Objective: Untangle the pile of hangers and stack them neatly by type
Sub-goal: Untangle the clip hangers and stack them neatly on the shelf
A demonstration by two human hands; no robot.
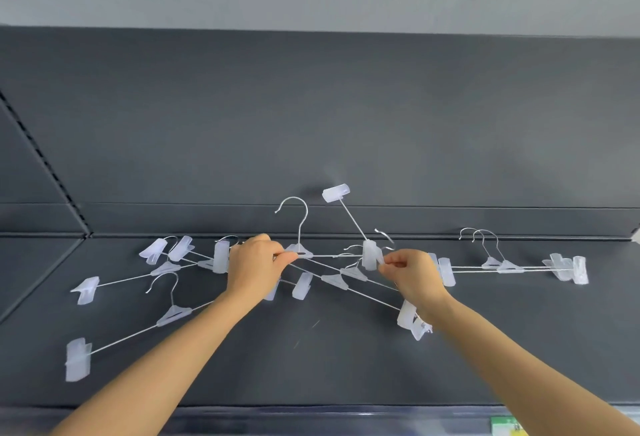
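Observation:
Several wire clip hangers with translucent white plastic clips lie tangled across the dark shelf (311, 359). One hanger (300, 249) stands upright in the middle, hook up. My left hand (254, 264) pinches its wire bar just left of the hook base. My right hand (414, 274) pinches the clip (370, 254) at the bar's right end. Another hanger's bar rises from there with a clip (336, 192) in the air. Two hangers (507, 266) lie stacked together at the right. Loose hangers (173, 314) lie at the left.
The shelf has a dark back wall (311, 124) and a side panel with a slotted rail (41, 158) at the left. A front lip (311, 415) runs along the near edge, with a green label (507, 427) at the lower right.

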